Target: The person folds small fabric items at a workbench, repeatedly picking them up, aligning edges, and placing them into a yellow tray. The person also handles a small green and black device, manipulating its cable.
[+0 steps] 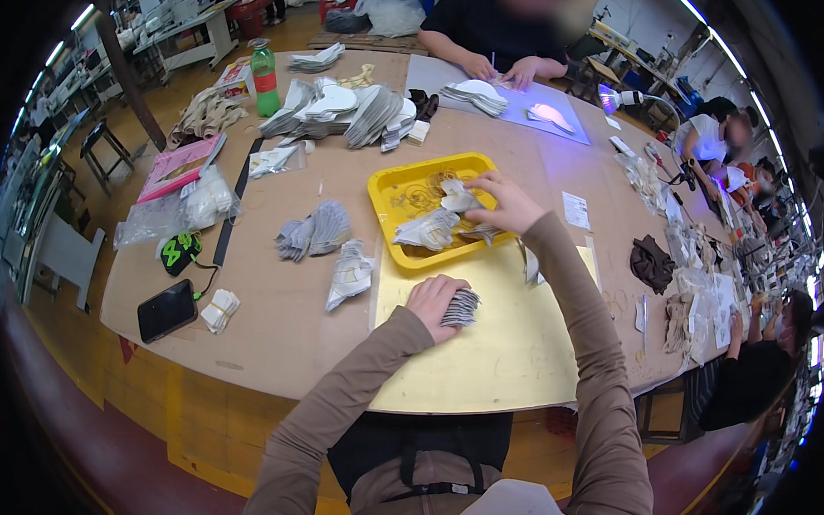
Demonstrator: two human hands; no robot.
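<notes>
1. My left hand [434, 298] lay curled, knuckles up, just short of the yellow tray [387, 187], fingers closed on a fanned stack of grey pieces [461, 307].
2. My right hand [505, 204] reached over the tray's right rim, fingers pinching downward.
3. Both forearms stretched forward, sleeved in brown.

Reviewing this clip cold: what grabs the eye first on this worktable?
The bright yellow tray at the table's middle stands out, with the right hand reaching into its grey cut pieces. Nearer the person, the left hand presses on a fanned stack of pieces on a pale yellow sheet. A green bottle stands at the far left.
</notes>
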